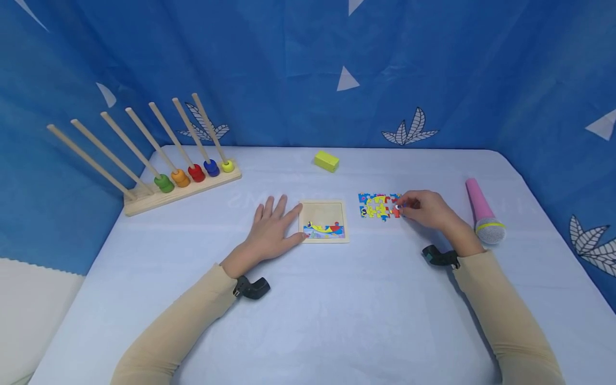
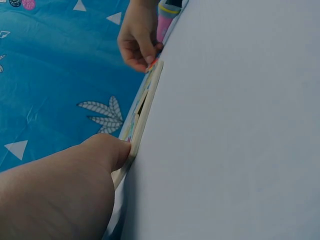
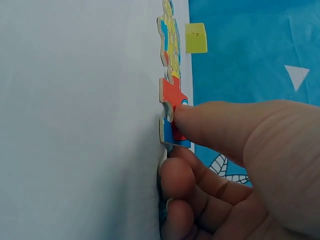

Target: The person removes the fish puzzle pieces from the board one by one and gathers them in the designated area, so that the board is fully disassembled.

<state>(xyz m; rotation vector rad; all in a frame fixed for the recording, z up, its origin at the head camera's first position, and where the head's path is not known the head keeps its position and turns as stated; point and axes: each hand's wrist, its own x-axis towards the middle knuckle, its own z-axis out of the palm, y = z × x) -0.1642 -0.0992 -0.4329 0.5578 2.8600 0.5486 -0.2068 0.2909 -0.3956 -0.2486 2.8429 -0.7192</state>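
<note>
1. Head: on the desk (image 1: 337, 305), the left hand (image 1: 271, 232) lies spread, thumb at the part-filled puzzle frame (image 1: 346, 222). Loose puzzle pieces (image 1: 372, 205) lie right of it, under the right hand (image 1: 428, 209). A yellow block (image 1: 326, 161) sits behind, an abacus (image 1: 187, 192) left, a microphone (image 1: 481, 208) right.
2. Left wrist: the thumb covers part of the frame's edge.
3. Right wrist: thumb and finger pinch a red-and-blue piece (image 3: 171, 132), partly hiding it.

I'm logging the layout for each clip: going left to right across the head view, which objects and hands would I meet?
Wooden peg stand with colored rings → left hand → wooden puzzle tray → loose puzzle pieces → right hand → pink microphone.
</note>
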